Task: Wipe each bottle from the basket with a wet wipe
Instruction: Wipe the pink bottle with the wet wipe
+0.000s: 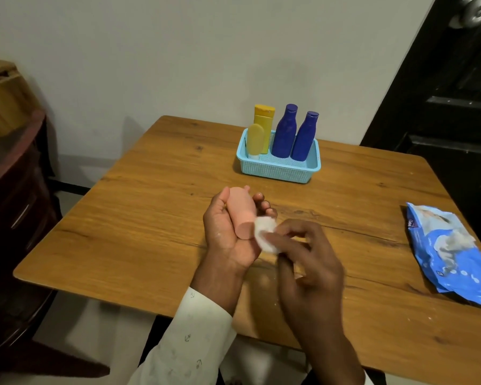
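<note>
My left hand [228, 232] grips a small pink bottle [242, 211] above the middle of the wooden table [150, 218], its flat base turned toward me. My right hand [306, 259] pinches a folded white wet wipe [264, 234] and holds it against the bottle's base. A light blue basket [275, 168] stands at the table's far side. In it stand two dark blue bottles [285, 132], a tall yellow bottle [264, 118] and a small yellow tube [255, 140].
A blue pack of wet wipes [453, 254] lies at the table's right edge. A dark door [442, 107] is at the right. Dark wooden furniture [14, 190] stands to the left of the table. The wall is just behind the basket.
</note>
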